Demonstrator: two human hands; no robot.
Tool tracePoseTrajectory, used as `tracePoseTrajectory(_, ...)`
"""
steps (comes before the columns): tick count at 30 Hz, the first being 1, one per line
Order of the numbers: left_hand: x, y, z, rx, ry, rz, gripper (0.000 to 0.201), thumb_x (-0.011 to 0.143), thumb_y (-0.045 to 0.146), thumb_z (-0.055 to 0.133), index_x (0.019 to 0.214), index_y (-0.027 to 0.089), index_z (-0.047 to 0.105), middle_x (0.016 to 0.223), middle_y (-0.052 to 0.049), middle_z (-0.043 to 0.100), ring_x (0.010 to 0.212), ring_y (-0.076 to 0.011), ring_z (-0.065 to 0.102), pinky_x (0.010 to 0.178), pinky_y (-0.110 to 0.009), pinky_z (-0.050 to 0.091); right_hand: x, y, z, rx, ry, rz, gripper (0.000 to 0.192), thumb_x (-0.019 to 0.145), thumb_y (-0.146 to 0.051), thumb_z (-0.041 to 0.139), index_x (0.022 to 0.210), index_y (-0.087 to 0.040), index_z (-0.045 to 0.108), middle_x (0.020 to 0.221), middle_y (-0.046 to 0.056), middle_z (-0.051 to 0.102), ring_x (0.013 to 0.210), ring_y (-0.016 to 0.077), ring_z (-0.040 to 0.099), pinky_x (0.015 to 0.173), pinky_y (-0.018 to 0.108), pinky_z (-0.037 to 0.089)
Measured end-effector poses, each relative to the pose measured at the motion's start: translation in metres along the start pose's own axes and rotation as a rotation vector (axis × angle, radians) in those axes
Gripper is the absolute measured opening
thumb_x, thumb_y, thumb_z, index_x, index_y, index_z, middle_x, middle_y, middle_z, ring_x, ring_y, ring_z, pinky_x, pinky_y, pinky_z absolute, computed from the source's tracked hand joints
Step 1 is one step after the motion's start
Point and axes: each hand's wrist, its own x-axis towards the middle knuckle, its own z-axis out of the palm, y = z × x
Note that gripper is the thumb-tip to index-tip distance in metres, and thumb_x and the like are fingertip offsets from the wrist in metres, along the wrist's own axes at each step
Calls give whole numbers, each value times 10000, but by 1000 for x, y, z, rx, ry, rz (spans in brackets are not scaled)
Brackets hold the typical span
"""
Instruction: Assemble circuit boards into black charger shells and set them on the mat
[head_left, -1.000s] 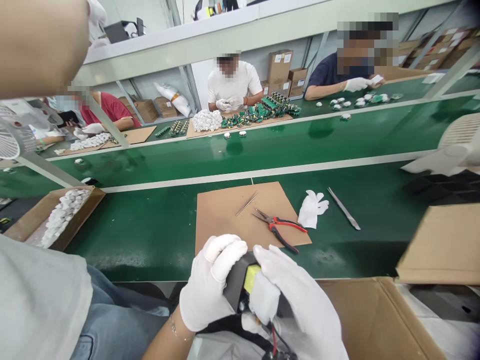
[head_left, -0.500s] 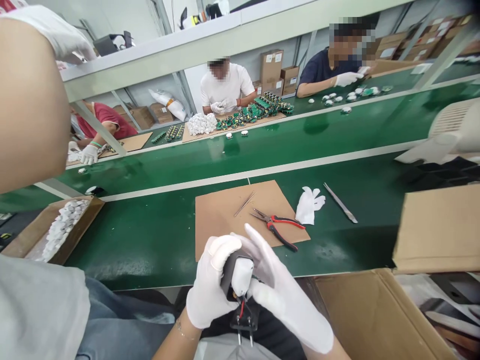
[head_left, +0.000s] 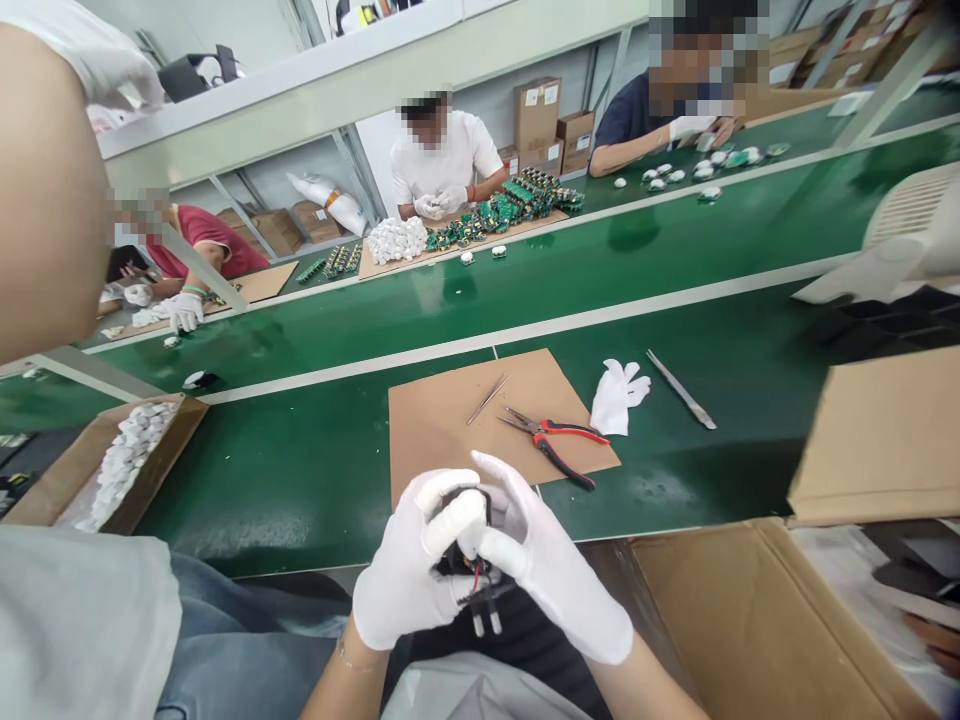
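A green table point(head_left: 300, 480) spans your head view. Before its near edge, the black casing point(head_left: 451, 562) sits between your hands, equally near both. Your left hand point(head_left: 409, 560) clasps it; your right hand point(head_left: 544, 560) cups the opposite side, its grip unclear. The plug pins point(head_left: 493, 620) point toward you; the casing's long axis seems to run likewise.
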Motion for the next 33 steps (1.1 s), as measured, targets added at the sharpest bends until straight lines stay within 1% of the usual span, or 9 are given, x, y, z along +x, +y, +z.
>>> tracePoseTrajectory(4, 9, 9, 8, -615, 321, -559, 466, 731, 314, 793, 1171, 298, 640, 1137, -65, 618, 989, -236, 638, 899, -373, 529, 8, 10, -15, -104, -18, -88, 702, 922, -598, 466, 1476, -222, 257, 1192, 116, 632, 967, 215, 657, 915, 410, 521)
tracePoseTrajectory(7, 23, 13, 14, -1024, 483, -871, 462, 874, 546, 576, 1270, 309, 554, 1089, -50, 630, 910, -208, 668, 825, -366, 575, 18, 29, -38, -474, 260, -204, 560, 973, -543, 381, 1443, -241, 351, 1325, 111, 572, 1139, 243, 608, 1026, 457, 461)
tracePoseTrajectory(9, 33, 13, 15, -1340, 543, -1054, 469, 927, 567, 458, 1258, 248, 555, 998, -58, 649, 880, -200, 679, 771, -332, 594, 24, 48, -54, -841, 450, -294, 538, 970, -499, 418, 1402, -179, 422, 1341, 149, 559, 1207, 287, 563, 1054, 498, 429)
tracePoseTrajectory(11, 41, 12, 15, -1601, 655, -1234, 457, 951, 541, 426, 1172, 179, 597, 919, -61, 658, 855, -196, 685, 752, -305, 603, 29, 66, -67, -1121, 530, -376, 513, 977, -456, 412, 1352, -111, 476, 1275, 188, 596, 1180, 313, 575, 1019, 511, 455)
tracePoseTrajectory(13, 46, 12, 15, -1669, 757, -1331, 463, 963, 527, 408, 1109, 141, 619, 895, -61, 665, 841, -202, 686, 761, -314, 613, 30, 79, -74, -1270, 526, -420, 473, 986, -408, 401, 1320, -88, 498, 1223, 190, 623, 1125, 313, 600, 960, 492, 501)
tracePoseTrajectory(16, 48, 13, 17, -1688, 793, -1394, 450, 962, 510, 423, 1083, 127, 627, 890, -64, 667, 834, -213, 682, 767, -339, 622, 29, 87, -76, -1379, 465, -455, 440, 974, -364, 427, 1299, -78, 505, 1224, 176, 624, 1117, 315, 590, 945, 480, 513)
tracePoseTrajectory(28, 45, 13, 21, -1681, 673, -1387, 492, 971, 541, 350, 1115, 146, 604, 946, -102, 617, 829, -182, 662, 744, -300, 601, 30, 87, -74, -1426, 412, -492, 383, 967, -321, 448, 1252, -82, 536, 1168, 150, 653, 1106, 314, 579, 949, 480, 506)
tracePoseTrajectory(31, 37, 4, 18, -1585, 512, -1283, 466, 957, 544, 392, 1134, 158, 584, 1007, -109, 621, 862, -191, 666, 791, -314, 588, 27, 85, -75, -1405, 387, -499, 391, 978, -327, 422, 1256, -77, 537, 1188, 153, 645, 1112, 317, 575, 952, 489, 501)
tracePoseTrajectory(33, 30, -16, 7, -1276, 474, -1071, 448, 929, 548, 456, 1175, 188, 560, 1064, -106, 617, 925, -214, 659, 850, -357, 572, 25, 84, -76, -1390, 372, -494, 397, 983, -332, 410, 1256, -76, 543, 1189, 155, 642, 1120, 315, 571, 960, 486, 496)
